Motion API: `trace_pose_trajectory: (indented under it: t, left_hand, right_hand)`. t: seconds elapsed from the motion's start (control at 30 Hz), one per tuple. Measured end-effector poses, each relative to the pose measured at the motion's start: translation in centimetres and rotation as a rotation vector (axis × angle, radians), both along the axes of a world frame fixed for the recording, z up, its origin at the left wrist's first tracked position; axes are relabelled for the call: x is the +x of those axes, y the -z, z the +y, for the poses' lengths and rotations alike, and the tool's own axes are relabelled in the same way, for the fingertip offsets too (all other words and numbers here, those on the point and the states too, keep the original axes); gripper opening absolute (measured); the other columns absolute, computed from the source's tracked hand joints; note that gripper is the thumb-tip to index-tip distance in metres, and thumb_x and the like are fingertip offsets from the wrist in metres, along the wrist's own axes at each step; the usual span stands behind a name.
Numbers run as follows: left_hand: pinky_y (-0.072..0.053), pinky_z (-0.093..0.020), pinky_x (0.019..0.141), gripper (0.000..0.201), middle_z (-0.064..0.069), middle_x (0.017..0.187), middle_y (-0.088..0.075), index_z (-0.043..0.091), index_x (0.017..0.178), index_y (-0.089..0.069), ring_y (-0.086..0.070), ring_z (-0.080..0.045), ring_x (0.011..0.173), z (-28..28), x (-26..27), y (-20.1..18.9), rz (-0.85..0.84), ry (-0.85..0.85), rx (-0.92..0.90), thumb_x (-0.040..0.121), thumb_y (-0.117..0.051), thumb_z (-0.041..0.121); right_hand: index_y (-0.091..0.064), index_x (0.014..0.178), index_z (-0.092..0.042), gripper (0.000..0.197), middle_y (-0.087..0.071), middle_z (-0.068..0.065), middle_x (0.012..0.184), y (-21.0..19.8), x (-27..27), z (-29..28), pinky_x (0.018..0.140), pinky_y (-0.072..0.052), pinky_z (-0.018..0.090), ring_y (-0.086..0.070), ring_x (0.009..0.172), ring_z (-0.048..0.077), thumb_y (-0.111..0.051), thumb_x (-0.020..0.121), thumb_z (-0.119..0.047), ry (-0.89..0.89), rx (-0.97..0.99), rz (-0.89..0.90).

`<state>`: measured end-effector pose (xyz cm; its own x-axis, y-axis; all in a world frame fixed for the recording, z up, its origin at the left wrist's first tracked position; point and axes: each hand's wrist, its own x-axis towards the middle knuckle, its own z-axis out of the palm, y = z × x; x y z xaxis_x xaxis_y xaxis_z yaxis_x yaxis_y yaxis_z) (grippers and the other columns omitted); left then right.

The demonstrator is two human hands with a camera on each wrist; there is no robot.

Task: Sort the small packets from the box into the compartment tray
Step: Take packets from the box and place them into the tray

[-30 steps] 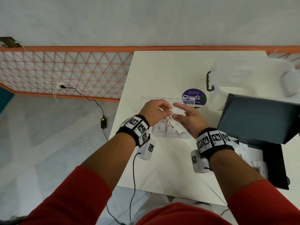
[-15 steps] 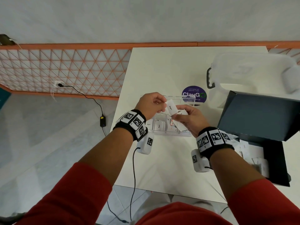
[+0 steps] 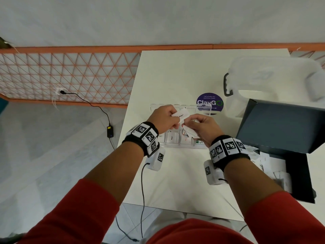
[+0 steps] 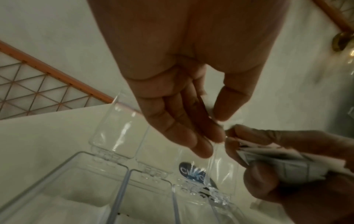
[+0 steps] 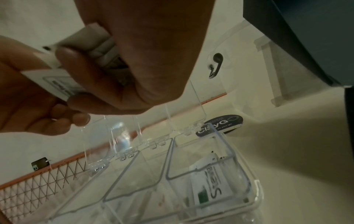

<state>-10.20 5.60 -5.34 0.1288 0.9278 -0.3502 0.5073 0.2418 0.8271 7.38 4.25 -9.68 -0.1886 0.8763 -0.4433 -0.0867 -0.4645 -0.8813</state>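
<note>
My left hand (image 3: 173, 115) pinches a single white packet (image 3: 182, 113) with dark print, held above the clear compartment tray (image 3: 163, 144). Just to its right, my right hand (image 3: 190, 123) grips a small bunch of white packets (image 3: 189, 132). In the left wrist view my left hand's thumb and fingers (image 4: 193, 136) meet beside the right hand's bunch of packets (image 4: 287, 162). The right wrist view shows the bunch of packets (image 5: 90, 39), the tray (image 5: 229, 151) and a green-printed packet (image 5: 210, 191) lying in its end compartment. The black box (image 3: 299, 175) stands at the right with more packets (image 3: 274, 166).
The tray's clear lids (image 3: 204, 107) stand open at its far side. The box's dark lid (image 3: 281, 125) leans up right of my right hand. A clear plastic tub (image 3: 274, 76) and a round purple sticker (image 3: 210, 103) lie behind. The table's left edge (image 3: 126, 120) runs near the tray.
My left hand has drawn one packet out of the right hand's bunch and lifted it slightly up and left. The right hand has curled tighter round the rest.
</note>
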Motion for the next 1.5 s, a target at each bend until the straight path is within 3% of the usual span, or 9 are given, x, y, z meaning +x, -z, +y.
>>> trace_pose_trajectory:
  t: [0.17, 0.3, 0.4, 0.63, 1.0, 1.13, 1.27, 1.4, 1.5]
  left_hand:
    - [-0.059, -0.041, 0.079, 0.020, -0.012, 0.083, -0.073, -0.002, 0.086, -0.060, -0.072, -0.017, 0.077, 0.1, -1.1, 0.6, 0.136, 0.125, -0.117, 0.079, -0.067, 0.015]
    - [-0.054, -0.028, 0.079, 0.014, 0.006, 0.091, -0.066, 0.029, 0.093, -0.067, -0.064, -0.011, 0.083, 0.1, -1.4, 0.6, 0.103, 0.069, 0.081, 0.081, -0.072, 0.023]
    - [-0.052, -0.021, 0.077, 0.022, 0.011, 0.088, -0.063, 0.037, 0.095, -0.066, -0.064, -0.007, 0.080, 0.3, -1.5, 0.7, 0.097, 0.061, 0.143, 0.083, -0.070, 0.018]
    - [-0.055, -0.030, 0.080, 0.012, -0.004, 0.095, -0.071, 0.013, 0.092, -0.072, -0.067, -0.016, 0.080, 0.4, -2.5, 2.9, 0.414, 0.253, 0.130, 0.089, -0.062, 0.008]
    - [-0.051, -0.032, 0.087, 0.018, -0.007, 0.100, -0.071, 0.013, 0.102, -0.071, -0.065, -0.023, 0.094, -0.1, -0.7, 4.9, 0.568, 0.310, 0.093, 0.093, -0.055, 0.012]
    - [-0.047, -0.033, 0.091, 0.026, -0.005, 0.118, -0.063, 0.013, 0.116, -0.065, -0.059, -0.025, 0.108, -0.5, -0.3, 5.4, 0.728, 0.462, 0.073, 0.097, -0.049, 0.016]
    - [-0.048, -0.036, 0.088, 0.029, -0.003, 0.113, -0.065, 0.014, 0.108, -0.069, -0.061, -0.025, 0.102, -1.1, -0.4, 5.7, 0.821, 0.555, 0.143, 0.097, -0.042, 0.016]
    - [-0.047, -0.033, 0.075, 0.032, -0.003, 0.103, -0.066, 0.019, 0.105, -0.067, -0.061, -0.025, 0.094, -1.8, -0.3, 5.7, 0.915, 0.687, 0.124, 0.097, -0.036, 0.020]
    - [-0.049, -0.036, 0.080, 0.033, -0.005, 0.104, -0.067, 0.017, 0.108, -0.066, -0.062, -0.027, 0.095, -1.8, -0.2, 5.1, 0.846, 0.587, 0.148, 0.098, -0.035, 0.024]
  right_hand:
    - [-0.078, 0.074, -0.025, 0.009, -0.074, 0.008, 0.079, -0.1, -0.2, 0.5, 0.071, -0.053, 0.040, -0.066, 0.072, 0.027, -0.082, 0.081, -0.021, -0.036, -0.019, -0.078]
    - [-0.077, 0.074, -0.023, 0.008, -0.067, 0.014, 0.083, 0.0, -0.3, 0.6, 0.063, -0.051, 0.034, -0.061, 0.076, 0.028, -0.083, 0.079, -0.023, -0.072, -0.041, -0.151]
    - [-0.078, 0.074, -0.024, 0.008, -0.071, 0.009, 0.082, 0.0, -0.2, 0.7, 0.058, -0.050, 0.029, -0.064, 0.074, 0.024, -0.081, 0.081, -0.023, -0.097, -0.036, -0.186]
    - [-0.073, 0.087, -0.019, 0.005, -0.075, -0.003, 0.076, 0.6, 1.6, 0.4, 0.049, -0.051, 0.023, -0.073, 0.062, 0.014, -0.075, 0.087, -0.015, -0.011, -0.079, -0.177]
    - [-0.076, 0.078, -0.025, 0.011, -0.074, 0.002, 0.087, 0.6, 2.6, -0.1, 0.047, -0.050, 0.023, -0.070, 0.065, 0.015, -0.078, 0.084, -0.016, 0.066, -0.077, -0.191]
    - [-0.075, 0.081, -0.023, 0.009, -0.074, 0.001, 0.087, 0.2, 2.7, -0.5, 0.045, -0.049, 0.022, -0.070, 0.061, 0.011, -0.076, 0.085, -0.015, 0.073, -0.077, -0.168]
    - [-0.073, 0.084, -0.023, 0.007, -0.073, -0.008, 0.075, -0.1, 2.8, -0.9, 0.046, -0.049, 0.021, -0.069, 0.056, 0.008, -0.073, 0.088, -0.018, 0.083, -0.082, -0.144]
    - [-0.072, 0.097, -0.021, 0.015, -0.076, 0.004, 0.092, -0.6, 2.9, -1.2, 0.051, -0.052, 0.026, -0.071, 0.071, 0.015, -0.061, 0.092, -0.012, 0.052, -0.152, 0.005]
    - [-0.071, 0.103, -0.016, 0.032, -0.071, 0.012, 0.103, -0.6, 3.1, -1.6, 0.056, -0.057, 0.031, -0.070, 0.086, 0.028, -0.052, 0.088, 0.004, 0.048, -0.194, 0.123]
